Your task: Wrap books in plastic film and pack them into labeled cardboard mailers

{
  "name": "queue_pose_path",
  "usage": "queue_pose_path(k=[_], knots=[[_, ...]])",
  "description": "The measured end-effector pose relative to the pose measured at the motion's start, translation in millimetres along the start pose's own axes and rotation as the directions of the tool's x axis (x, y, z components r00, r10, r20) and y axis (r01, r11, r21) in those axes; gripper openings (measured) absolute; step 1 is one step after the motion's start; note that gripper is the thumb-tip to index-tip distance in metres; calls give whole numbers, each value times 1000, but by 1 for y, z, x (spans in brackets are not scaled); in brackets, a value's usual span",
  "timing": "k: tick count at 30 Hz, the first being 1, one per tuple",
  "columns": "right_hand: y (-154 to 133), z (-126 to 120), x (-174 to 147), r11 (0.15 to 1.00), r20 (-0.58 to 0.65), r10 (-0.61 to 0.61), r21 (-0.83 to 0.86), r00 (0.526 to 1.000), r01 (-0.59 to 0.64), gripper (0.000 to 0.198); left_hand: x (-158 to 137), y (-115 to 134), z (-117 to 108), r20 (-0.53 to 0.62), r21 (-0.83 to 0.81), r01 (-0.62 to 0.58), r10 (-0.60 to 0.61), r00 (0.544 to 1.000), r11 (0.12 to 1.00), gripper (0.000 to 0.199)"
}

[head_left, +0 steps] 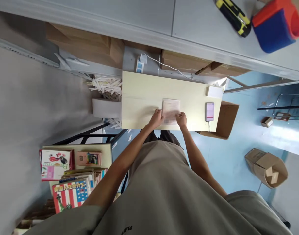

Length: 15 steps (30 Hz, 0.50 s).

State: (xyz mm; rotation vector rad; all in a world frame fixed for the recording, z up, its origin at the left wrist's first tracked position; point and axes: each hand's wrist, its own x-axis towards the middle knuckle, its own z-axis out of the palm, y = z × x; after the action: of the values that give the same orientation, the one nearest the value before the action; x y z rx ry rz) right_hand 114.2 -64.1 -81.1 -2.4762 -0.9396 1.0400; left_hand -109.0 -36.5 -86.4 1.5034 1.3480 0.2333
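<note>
A pale, thin booklet or stack of printed sheets (pixel 171 109) lies on the cream tabletop (pixel 139 94) near its front edge; its print is too blurred to read. My left hand (pixel 156 119) pinches the left edge, with fingers curled. At the lower right edge, my right hand (pixel 181 119) has its fingers bent together on the paper. To the right on the same tabletop are a phone (pixel 209 111) with a cable and a white box (pixel 214 91).
Books (pixel 71 194) are piled on a side table at lower left. Shredded paper (pixel 107 85) fills a bin left of the table. Cardboard boxes (pixel 267 166) stand on the floor at right. A utility knife (pixel 234 18) and a red-blue holder (pixel 276 27) lie on the upper shelf.
</note>
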Motion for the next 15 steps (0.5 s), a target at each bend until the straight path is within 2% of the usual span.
queue_pose_path(k=[2, 5, 11, 15], knots=[[4, 7, 10, 999, 42, 23, 26, 999, -24, 31, 11, 9, 15, -14, 41, 10, -10, 1000, 999, 53], [1, 10, 28, 997, 119, 32, 62, 992, -39, 33, 16, 13, 23, -44, 105, 43, -39, 998, 994, 54], [2, -17, 45, 986, 265, -41, 168, 963, -4, 33, 6, 7, 8, -171, 174, 136, -106, 980, 975, 75], [5, -40, 50, 971, 288, -81, 237, 954, 11, 34, 13, 11, -1, -171, 107, 218, -198, 965, 970, 79]])
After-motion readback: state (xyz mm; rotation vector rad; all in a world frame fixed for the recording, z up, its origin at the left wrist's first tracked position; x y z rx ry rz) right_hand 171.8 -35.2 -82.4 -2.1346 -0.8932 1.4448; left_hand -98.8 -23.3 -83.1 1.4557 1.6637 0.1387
